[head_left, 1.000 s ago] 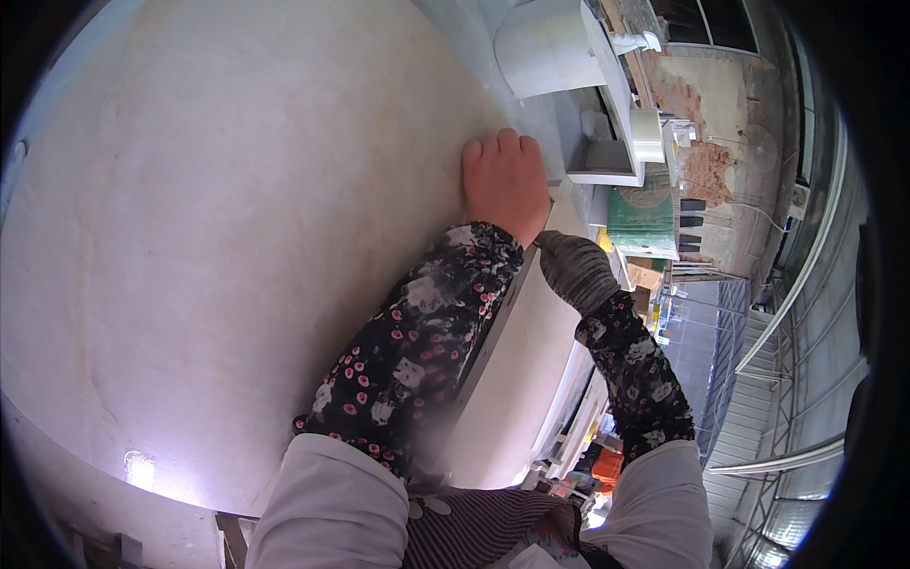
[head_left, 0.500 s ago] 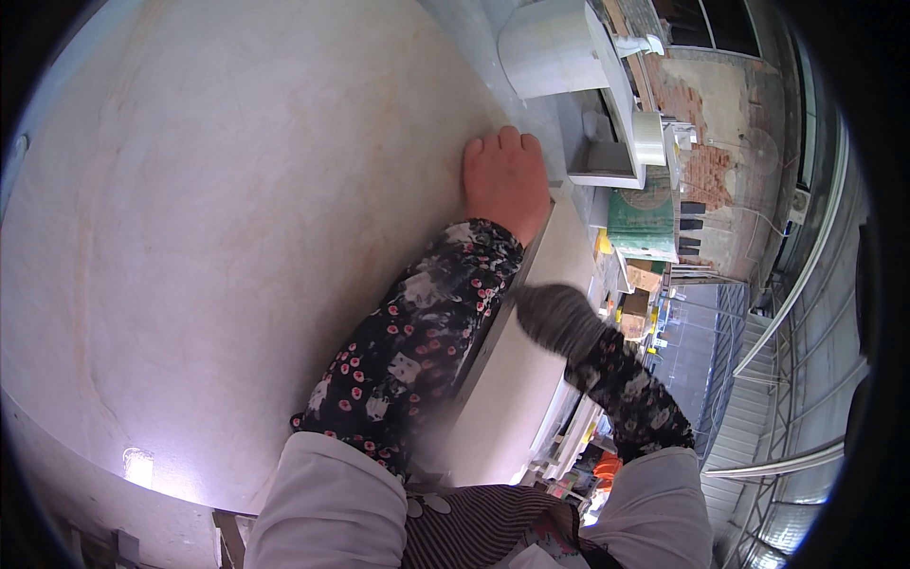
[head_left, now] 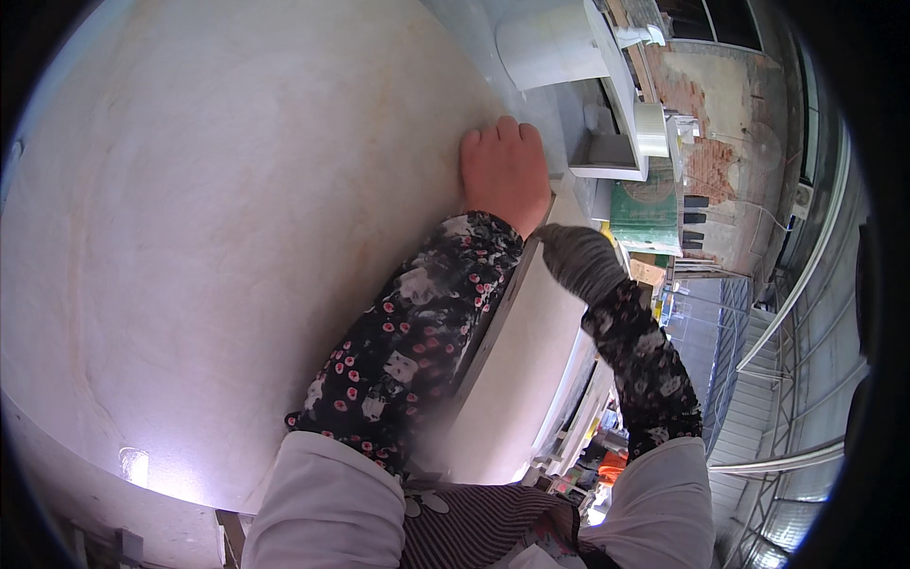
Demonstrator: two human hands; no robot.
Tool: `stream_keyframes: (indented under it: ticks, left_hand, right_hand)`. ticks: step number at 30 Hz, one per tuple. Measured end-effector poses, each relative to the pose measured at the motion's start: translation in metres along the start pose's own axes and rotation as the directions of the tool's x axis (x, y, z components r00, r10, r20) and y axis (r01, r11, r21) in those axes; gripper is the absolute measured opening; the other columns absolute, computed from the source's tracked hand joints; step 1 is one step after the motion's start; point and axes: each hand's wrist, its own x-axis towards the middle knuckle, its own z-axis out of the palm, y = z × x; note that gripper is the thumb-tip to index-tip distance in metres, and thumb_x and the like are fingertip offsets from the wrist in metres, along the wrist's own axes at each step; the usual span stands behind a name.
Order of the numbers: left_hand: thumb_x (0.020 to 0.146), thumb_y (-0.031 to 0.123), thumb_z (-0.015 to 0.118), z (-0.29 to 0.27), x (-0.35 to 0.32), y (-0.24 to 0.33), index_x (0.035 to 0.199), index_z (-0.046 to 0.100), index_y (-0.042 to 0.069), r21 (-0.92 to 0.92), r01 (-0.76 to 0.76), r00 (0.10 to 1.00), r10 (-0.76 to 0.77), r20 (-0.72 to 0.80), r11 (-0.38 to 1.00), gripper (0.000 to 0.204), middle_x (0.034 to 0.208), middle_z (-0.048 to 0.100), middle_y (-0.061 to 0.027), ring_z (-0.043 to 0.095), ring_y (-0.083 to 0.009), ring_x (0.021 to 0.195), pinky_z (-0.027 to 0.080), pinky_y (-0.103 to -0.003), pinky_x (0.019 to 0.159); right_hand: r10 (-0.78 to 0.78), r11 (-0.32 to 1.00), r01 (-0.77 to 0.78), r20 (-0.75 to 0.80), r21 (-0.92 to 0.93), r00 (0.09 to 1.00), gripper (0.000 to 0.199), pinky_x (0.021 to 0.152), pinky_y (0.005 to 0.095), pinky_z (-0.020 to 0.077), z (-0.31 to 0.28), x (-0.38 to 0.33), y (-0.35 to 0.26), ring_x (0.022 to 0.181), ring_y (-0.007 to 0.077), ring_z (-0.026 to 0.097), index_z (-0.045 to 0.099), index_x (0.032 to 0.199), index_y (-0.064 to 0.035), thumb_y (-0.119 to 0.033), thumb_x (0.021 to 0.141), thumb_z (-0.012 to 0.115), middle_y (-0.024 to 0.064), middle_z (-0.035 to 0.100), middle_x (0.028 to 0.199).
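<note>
A broad, pale slab point(head_left: 237, 190) with faint brownish streaks fills the left of the view. My left hand point(head_left: 507, 171) is bare and rests near the slab's right edge, knuckles up. Its fingers bend down out of sight, so whatever they may hold is hidden. My right hand point(head_left: 580, 261), in a grey striped glove, is closed beside the slab's edge strip point(head_left: 498, 327), just right of my left wrist. Its fingertips point at that edge, and anything inside them is hidden. Both forearms wear dark floral sleeve covers point(head_left: 403, 332).
Beyond my left hand stand a white cylindrical container point(head_left: 550, 47) and an open white box point(head_left: 607, 156). A green board or box point(head_left: 645, 218) lies farther right. Below the slab's edge is a pale side panel point(head_left: 517, 408). Worn brick wall and roof trusses show at right.
My gloved right hand has moved away from my body along the slab's edge, up to beside my left wrist. My left hand has stayed nearly in place.
</note>
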Motion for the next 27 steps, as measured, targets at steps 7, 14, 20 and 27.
stream_keyframes:
  ticks: [7, 14, 20, 27]
  left_hand:
    - [0.081, 0.018, 0.062, 0.007, -0.002, 0.001, 0.089, 0.06, 0.01, 0.012, -0.006, 0.999, 0.006, -0.038, 1.0, 0.012, 0.093, 0.061, -0.0071, 0.062, -0.028, 0.086, 0.045, -0.044, 0.078]
    - [0.081, 0.02, 0.063, 0.01, -0.002, -0.002, 0.089, 0.061, 0.01, 0.078, -0.033, 0.998, 0.037, -0.055, 0.996, 0.013, 0.092, 0.062, -0.0067, 0.063, -0.0271, 0.085, 0.046, -0.044, 0.08]
    - [0.081, 0.019, 0.063, 0.005, -0.002, -0.005, 0.086, 0.062, 0.01, 0.04, -0.04, 0.998, 0.042, -0.052, 0.998, 0.011, 0.092, 0.063, -0.0072, 0.064, -0.027, 0.086, 0.046, -0.043, 0.08]
    - [0.081, 0.017, 0.063, 0.007, 0.001, -0.005, 0.085, 0.062, 0.009, -0.018, -0.027, 0.997, 0.026, -0.067, 0.999, 0.009, 0.091, 0.064, -0.0077, 0.064, -0.0277, 0.085, 0.046, -0.043, 0.079]
  right_hand:
    - [-0.259, 0.952, 0.278, 0.147, -0.131, 0.955, 0.017, 0.063, 0.0455, 0.0533, 0.006, -0.03, -0.055, 0.07, 0.032, 0.068, 0.067, 0.096, -0.0058, -0.014, 0.09, 0.053, 0.0132, 0.067, 0.075]
    - [-0.078, 0.996, 0.086, 0.189, -0.035, 0.979, 0.033, 0.051, 0.0467, 0.0434, 0.012, -0.052, -0.081, 0.054, 0.0311, 0.057, 0.064, 0.121, -0.001, -0.015, 0.092, 0.054, 0.0136, 0.056, 0.061]
    - [0.008, 0.995, -0.029, 0.205, 0.098, 0.979, 0.034, 0.05, 0.0462, 0.0463, 0.003, -0.064, -0.101, 0.058, 0.031, 0.063, 0.061, 0.113, 0.0071, -0.015, 0.088, 0.056, 0.013, 0.064, 0.067]
    - [-0.158, 0.986, 0.164, 0.201, -0.014, 0.967, 0.038, 0.043, 0.0401, 0.0393, 0.006, -0.083, -0.122, 0.047, 0.0251, 0.05, 0.059, 0.125, 0.0073, -0.011, 0.093, 0.052, 0.0092, 0.048, 0.057]
